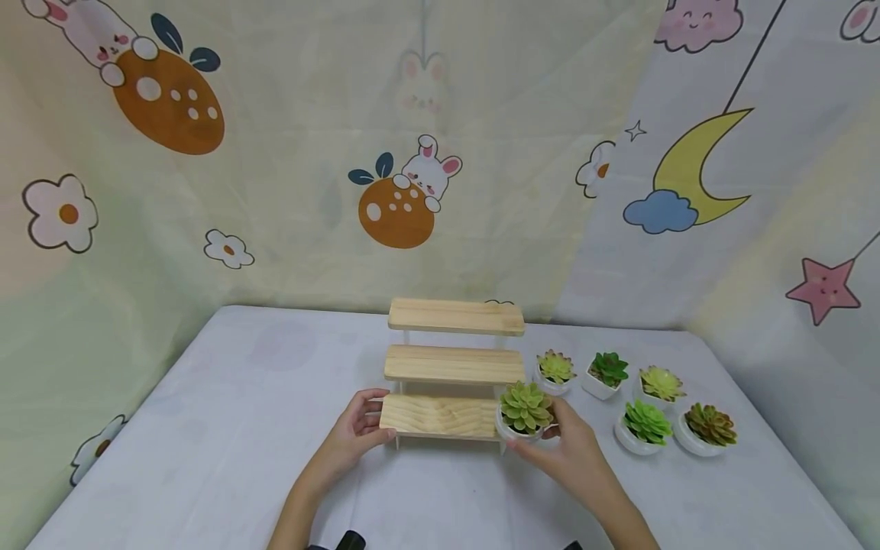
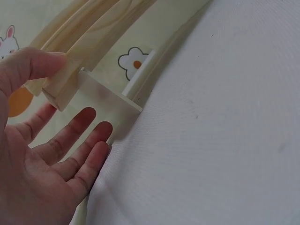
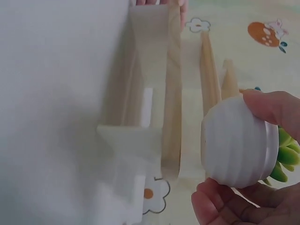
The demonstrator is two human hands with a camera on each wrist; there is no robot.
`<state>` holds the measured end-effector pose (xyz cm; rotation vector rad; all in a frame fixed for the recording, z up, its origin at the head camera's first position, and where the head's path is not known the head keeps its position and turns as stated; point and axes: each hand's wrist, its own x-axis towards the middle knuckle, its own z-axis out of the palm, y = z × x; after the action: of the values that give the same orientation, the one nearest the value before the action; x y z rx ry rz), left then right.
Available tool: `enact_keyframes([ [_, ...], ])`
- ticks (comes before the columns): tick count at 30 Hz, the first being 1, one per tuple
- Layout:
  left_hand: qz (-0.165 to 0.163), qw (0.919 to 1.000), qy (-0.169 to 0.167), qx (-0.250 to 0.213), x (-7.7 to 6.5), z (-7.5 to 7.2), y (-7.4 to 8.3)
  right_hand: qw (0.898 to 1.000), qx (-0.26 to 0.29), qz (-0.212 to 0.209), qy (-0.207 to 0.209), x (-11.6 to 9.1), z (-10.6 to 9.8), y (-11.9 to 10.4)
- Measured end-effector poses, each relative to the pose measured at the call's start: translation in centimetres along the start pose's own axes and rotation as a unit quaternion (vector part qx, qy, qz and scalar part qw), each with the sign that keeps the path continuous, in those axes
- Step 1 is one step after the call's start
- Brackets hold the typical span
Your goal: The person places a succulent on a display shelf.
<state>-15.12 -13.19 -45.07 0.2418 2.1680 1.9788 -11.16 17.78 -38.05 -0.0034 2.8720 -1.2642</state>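
Note:
A three-tier wooden display stand (image 1: 440, 416) with whitish supports stands on the table. My left hand (image 1: 362, 425) holds the left end of its lowest board, the thumb and index finger pinching the board (image 2: 63, 86) in the left wrist view; the other fingers spread beside the support. My right hand (image 1: 567, 451) grips a succulent in a round white pot (image 1: 525, 412) at the right end of that board. From the right wrist, the ribbed pot (image 3: 239, 143) shows thumb and fingers on opposite sides, with a gap between its base and the lowest board (image 3: 172, 93).
Right of the stand are several more potted succulents: a pale one (image 1: 555, 368), a dark green one in an angular pot (image 1: 606, 374), a yellowish one (image 1: 660, 384), a bright green one (image 1: 645, 428) and a reddish one (image 1: 706, 431). A printed cloth (image 1: 296, 191) hangs behind the white-covered table (image 1: 227, 443).

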Motion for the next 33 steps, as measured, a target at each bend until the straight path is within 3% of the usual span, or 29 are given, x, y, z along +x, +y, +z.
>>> enact_keyframes([
  [5,-0.008,1.0,0.002,0.0,0.1,0.0,0.0,1.0,0.003,-0.019,0.005,0.7,1.2,-1.4],
  [13,0.01,0.9999,0.003,0.008,0.1,0.0,-0.1,0.998,0.032,-0.046,0.004,1.6,3.5,-3.2],
  [18,-0.004,0.9999,0.01,0.004,0.0,0.1,-0.1,0.997,0.056,-0.059,-0.014,1.9,4.7,-3.6],
  [26,-0.011,0.9999,-0.004,0.008,0.1,-0.1,-0.1,0.994,0.071,-0.074,-0.036,2.3,5.8,-3.8],
  [33,-0.014,0.9999,0.0,0.004,-0.1,0.0,0.1,0.994,0.044,-0.095,-0.029,2.7,7.0,-4.3],
])
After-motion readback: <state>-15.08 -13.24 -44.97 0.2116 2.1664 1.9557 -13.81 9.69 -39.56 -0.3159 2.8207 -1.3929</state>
